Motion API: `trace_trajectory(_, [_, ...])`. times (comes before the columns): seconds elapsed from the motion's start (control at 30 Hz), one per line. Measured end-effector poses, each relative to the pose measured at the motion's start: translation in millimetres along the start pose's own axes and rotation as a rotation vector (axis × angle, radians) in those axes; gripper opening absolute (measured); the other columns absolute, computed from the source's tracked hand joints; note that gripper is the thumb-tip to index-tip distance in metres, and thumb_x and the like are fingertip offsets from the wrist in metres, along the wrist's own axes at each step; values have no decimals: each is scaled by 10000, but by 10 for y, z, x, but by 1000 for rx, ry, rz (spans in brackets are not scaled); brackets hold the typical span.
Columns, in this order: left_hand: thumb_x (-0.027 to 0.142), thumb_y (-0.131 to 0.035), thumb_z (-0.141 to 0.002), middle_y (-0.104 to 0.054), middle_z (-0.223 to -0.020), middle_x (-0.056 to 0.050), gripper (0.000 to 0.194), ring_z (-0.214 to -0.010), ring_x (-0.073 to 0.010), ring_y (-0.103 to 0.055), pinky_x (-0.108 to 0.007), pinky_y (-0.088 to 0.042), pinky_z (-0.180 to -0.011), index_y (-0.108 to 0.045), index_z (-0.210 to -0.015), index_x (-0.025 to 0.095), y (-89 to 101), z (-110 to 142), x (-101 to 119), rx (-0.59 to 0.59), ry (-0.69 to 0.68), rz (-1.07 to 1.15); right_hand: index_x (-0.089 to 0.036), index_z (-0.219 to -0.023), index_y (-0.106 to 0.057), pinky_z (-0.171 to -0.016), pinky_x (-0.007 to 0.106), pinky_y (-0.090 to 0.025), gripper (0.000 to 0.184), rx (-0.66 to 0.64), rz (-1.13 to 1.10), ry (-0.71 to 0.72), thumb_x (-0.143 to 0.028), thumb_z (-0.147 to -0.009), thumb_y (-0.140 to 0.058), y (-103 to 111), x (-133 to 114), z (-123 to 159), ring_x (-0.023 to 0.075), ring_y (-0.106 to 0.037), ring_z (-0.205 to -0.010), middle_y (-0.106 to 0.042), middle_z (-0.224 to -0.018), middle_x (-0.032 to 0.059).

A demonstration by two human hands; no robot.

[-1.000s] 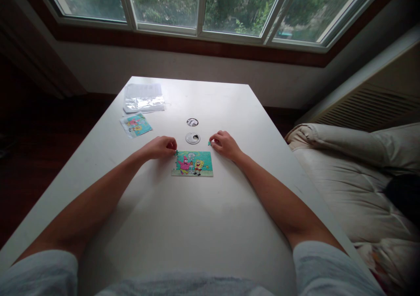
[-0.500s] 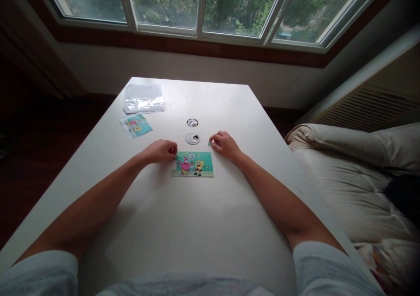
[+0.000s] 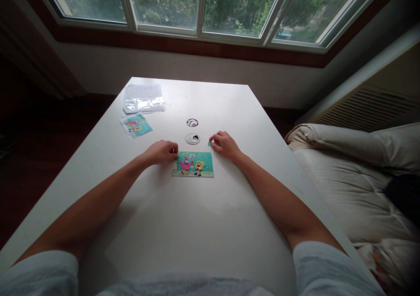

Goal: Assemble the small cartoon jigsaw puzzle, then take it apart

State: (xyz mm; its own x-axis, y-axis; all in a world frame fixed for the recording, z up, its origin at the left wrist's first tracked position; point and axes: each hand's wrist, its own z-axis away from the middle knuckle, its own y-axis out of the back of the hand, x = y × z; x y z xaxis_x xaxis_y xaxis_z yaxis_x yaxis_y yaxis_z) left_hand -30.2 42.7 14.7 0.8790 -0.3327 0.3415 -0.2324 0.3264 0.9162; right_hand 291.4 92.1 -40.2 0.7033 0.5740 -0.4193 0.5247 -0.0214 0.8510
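Observation:
A jigsaw puzzle [image 3: 194,164] with cartoon figures on teal lies flat on the white table [image 3: 193,226]; its left edge is jagged. My left hand [image 3: 163,150] is pinched at the puzzle's upper left corner, touching or just above it. Whatever its fingertips hold is hidden. My right hand [image 3: 224,144] is beyond the puzzle's upper right corner, apart from it. Between its thumb and finger is a small teal puzzle piece [image 3: 209,143].
Two round grommets [image 3: 192,139] are set into the tabletop beyond the puzzle. A picture card [image 3: 136,125] and a clear plastic bag with papers [image 3: 144,98] lie at the far left. A pale sofa [image 3: 348,177] stands right of the table, and a window [image 3: 197,7] is ahead.
My left hand has shifted very slightly right at the puzzle's upper left corner. My right hand holds still with the teal piece.

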Motion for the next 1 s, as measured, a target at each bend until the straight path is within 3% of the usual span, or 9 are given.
trace_trajectory(0.57, [365,-613,-802,-738,-895,-10,184,-788,-186,-640,-263,-399,-650,-710,-912,255,-17,-12,-13,-2,-63,19,-237,-994,-707,-848,360,-438,159,4,5,6,-194,-869,-619,-25,10,-2,235,-524,-897,-586,-878,50])
trace_trajectory(0.77, [363,-597,-822,-746,-918,-16,186,-791,-195,-638,-277,-375,-636,-724,-923,272,-17,-6,34,58,-21,-76,-235,-986,-708,-847,363,-440,146,5,10,8,-201,-876,-618,-10,-6,-2,235,-529,-888,-592,-872,53])
trace_trajectory(1.0, [347,-516,-901,-748,-937,-36,249,-820,-186,-644,-261,-386,-657,-736,-964,247,206,30,-161,150,-39,-80,-237,-987,-710,-846,364,-443,146,1,2,5,-210,-880,-615,-8,-10,6,232,-530,-879,-592,-868,51])
